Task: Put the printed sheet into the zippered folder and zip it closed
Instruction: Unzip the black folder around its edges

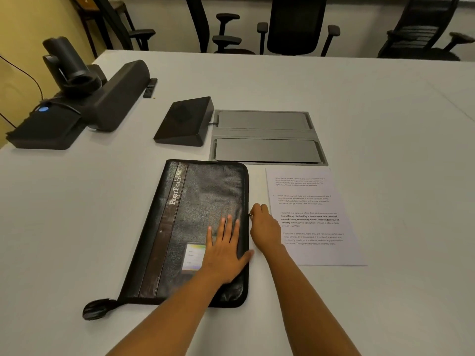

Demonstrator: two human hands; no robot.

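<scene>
Nearest the camera, the left hand is lying flat with fingers spread on the lower right of the black zippered folder, its grip open and clamped on nothing; it is probably pressing the cover down so the folder stays put while the zip is worked. Just beside it, the right hand is curling at the folder's right edge, its fingers pinched together on what looks like a small metal zip pull, though the pull is too small to make out well. The folder is lying closed on the white worktop, spine to the left, its strap tab trailing off the near left corner. The printed sheet is lying flat on the worktop just right of the folder, outside it, with the right wrist crossing its left edge; neither hand is holding it. Judging by this, the folder is being opened first. Farther back, a grey cable hatch and dark conference devices are sitting well clear.
</scene>
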